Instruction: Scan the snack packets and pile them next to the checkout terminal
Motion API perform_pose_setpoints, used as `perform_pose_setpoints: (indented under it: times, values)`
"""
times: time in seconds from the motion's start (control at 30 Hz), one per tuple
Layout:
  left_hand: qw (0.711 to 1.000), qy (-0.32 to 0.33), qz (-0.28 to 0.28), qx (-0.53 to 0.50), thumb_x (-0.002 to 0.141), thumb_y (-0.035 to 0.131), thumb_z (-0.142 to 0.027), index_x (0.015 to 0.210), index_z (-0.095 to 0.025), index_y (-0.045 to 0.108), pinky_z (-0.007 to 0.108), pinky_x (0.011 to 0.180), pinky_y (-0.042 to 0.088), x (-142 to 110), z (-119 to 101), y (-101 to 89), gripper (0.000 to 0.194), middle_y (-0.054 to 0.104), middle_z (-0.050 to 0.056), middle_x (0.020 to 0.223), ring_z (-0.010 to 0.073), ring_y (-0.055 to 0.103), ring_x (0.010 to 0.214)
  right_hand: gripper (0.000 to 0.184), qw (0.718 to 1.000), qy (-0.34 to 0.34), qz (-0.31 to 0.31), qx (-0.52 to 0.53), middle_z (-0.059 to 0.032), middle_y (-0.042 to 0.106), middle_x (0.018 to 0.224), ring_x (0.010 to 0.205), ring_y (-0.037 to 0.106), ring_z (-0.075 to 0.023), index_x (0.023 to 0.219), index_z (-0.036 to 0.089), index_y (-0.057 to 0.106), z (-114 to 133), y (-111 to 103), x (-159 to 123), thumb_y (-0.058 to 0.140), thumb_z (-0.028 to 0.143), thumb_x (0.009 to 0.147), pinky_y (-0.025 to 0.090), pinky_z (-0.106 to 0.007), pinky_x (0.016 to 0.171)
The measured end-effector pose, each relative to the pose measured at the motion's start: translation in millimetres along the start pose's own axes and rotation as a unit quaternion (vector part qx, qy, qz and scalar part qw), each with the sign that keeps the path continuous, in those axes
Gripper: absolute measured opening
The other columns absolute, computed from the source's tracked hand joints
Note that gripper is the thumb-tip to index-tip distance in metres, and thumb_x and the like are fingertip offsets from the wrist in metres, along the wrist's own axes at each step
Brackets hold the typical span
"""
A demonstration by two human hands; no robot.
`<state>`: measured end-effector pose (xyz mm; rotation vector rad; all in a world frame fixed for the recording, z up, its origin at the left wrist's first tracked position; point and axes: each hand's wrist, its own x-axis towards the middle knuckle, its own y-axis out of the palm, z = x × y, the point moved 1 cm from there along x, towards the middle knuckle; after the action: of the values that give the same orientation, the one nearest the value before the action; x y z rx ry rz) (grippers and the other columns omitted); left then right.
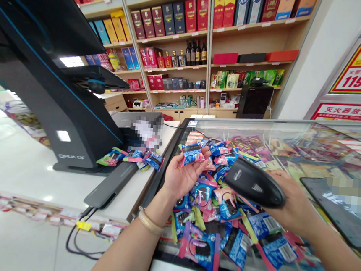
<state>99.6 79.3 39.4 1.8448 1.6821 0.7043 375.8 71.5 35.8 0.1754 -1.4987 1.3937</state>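
Observation:
My left hand (181, 175), palm up with a bracelet at its wrist, holds a small blue-and-pink snack packet (192, 153) between thumb and fingers. My right hand (288, 200) is wrapped round a black barcode scanner (255, 183), whose front end points left toward that packet without touching it. Beneath both hands, a heap of similar snack packets (201, 245) lies on the glass counter (281, 134); several show printed barcodes. A smaller group of packets (140, 156) rests on the white counter to the left, by the monitor stand. My right fingers are partly hidden behind the scanner.
A black point-of-sale monitor on a stand (84, 114) rises at the left. A grey bar-shaped device (111, 186) with cables lies before it. At right is a dark tablet-like screen (334, 212). Shelves of boxes and bottles (176, 36) stand behind.

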Motion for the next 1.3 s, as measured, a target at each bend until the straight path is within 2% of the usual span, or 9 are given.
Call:
perform_pose_setpoints:
  times: [0.3,0.6,0.77,0.9,1.0,1.07,1.13,1.2,1.3]
  values:
    - [0.999,0.033,-0.021,-0.037,0.091,0.052,-0.035,0.115,-0.011,0.07,0.044,0.113,0.052,3.5,-8.7,-4.9,0.038,0.072,0.016,0.13,0.0315,0.063,0.132,0.022,0.998,0.005,-0.054,0.011,-0.0044,0.072,0.077,0.066,0.066,-0.025,0.096,0.029,0.07,-5.4,-0.2,-4.7,0.062,0.049,0.092,0.052,-0.037,0.057]
    - [0.916,0.263,-0.233,-0.193,0.106,0.034,-0.047,0.132,-0.007,0.056,0.029,0.09,0.064,13.1,-92.9,-51.9,0.053,0.072,0.02,0.122,0.0207,0.071,0.116,0.024,0.998,0.024,-0.065,-0.001,-0.0052,0.067,0.072,0.062,0.068,-0.0328,0.101,0.034,0.063,-22.3,1.4,-14.0,0.06,0.055,0.09,0.052,-0.045,0.047]
    - [0.914,0.25,-0.237,-0.213,0.105,0.033,-0.054,0.14,-0.001,0.046,0.025,0.086,0.064,11.0,-102.5,-66.3,0.065,0.068,0.025,0.123,0.0203,0.071,0.115,0.028,0.996,0.037,-0.076,-0.016,-0.006,0.07,0.079,0.068,0.07,-0.0365,0.106,0.033,0.065,-31.9,3.7,-20.0,0.06,0.054,0.088,0.056,-0.051,0.053]
    - [0.936,0.219,-0.241,-0.134,0.1,0.051,-0.033,0.128,-0.01,0.056,0.024,0.086,0.062,11.9,-88.4,-59.9,0.037,0.071,0.016,0.113,0.0162,0.074,0.103,0.022,0.998,0.01,-0.051,-0.033,-0.0059,0.073,0.081,0.069,0.072,-0.032,0.104,0.031,0.066,-36.1,1.7,-19.4,0.066,0.046,0.088,0.054,-0.043,0.053]
    - [0.955,0.212,-0.193,0.08,0.083,0.074,-0.026,0.111,-0.016,0.066,0.021,0.075,0.058,12.9,-69.4,-49.3,0.031,0.073,0.006,0.1,0.0122,0.072,0.083,0.023,0.997,0.002,-0.076,-0.035,-0.0056,0.073,0.081,0.07,0.072,-0.03,0.104,0.029,0.066,-34.3,2.1,-18.5,0.065,0.047,0.09,0.055,-0.041,0.055]
    - [0.938,0.187,-0.115,0.267,0.072,0.083,-0.03,0.104,-0.018,0.069,0.021,0.068,0.054,12.0,-54.5,-41.9,0.037,0.072,0.003,0.094,0.0112,0.068,0.074,0.026,0.995,0.015,-0.095,-0.024,-0.0051,0.072,0.08,0.07,0.071,-0.0299,0.102,0.029,0.067,-32.4,4.0,-18.5,0.065,0.051,0.088,0.055,-0.041,0.057]
    - [0.885,0.14,-0.008,0.443,0.066,0.087,-0.033,0.102,-0.018,0.072,0.023,0.067,0.051,9.6,-39.9,-35.3,0.041,0.071,0.002,0.09,0.0117,0.063,0.072,0.027,0.995,0.033,-0.095,-0.018,-0.0044,0.072,0.079,0.07,0.07,-0.0289,0.103,0.029,0.068,-31.1,5.8,-18.3,0.066,0.05,0.087,0.055,-0.041,0.059]
    - [0.805,0.095,0.098,0.578,0.062,0.09,-0.035,0.104,-0.019,0.073,0.027,0.071,0.052,6.0,-28.3,-30.4,0.047,0.07,0.002,0.09,0.0142,0.062,0.075,0.026,0.995,0.038,-0.086,-0.02,-0.0038,0.071,0.078,0.069,0.068,-0.0272,0.104,0.028,0.068,-29.8,6.5,-17.4,0.067,0.047,0.087,0.054,-0.039,0.058]
    - [0.704,0.081,0.184,0.681,0.058,0.094,-0.037,0.114,-0.023,0.073,0.031,0.08,0.052,0.9,-20.9,-25.5,0.061,0.071,0.003,0.098,0.0198,0.064,0.088,0.024,0.995,0.035,-0.085,-0.026,-0.0037,0.072,0.078,0.068,0.067,-0.0248,0.104,0.026,0.069,-27.1,5.7,-14.8,0.068,0.042,0.086,0.054,-0.037,0.059]
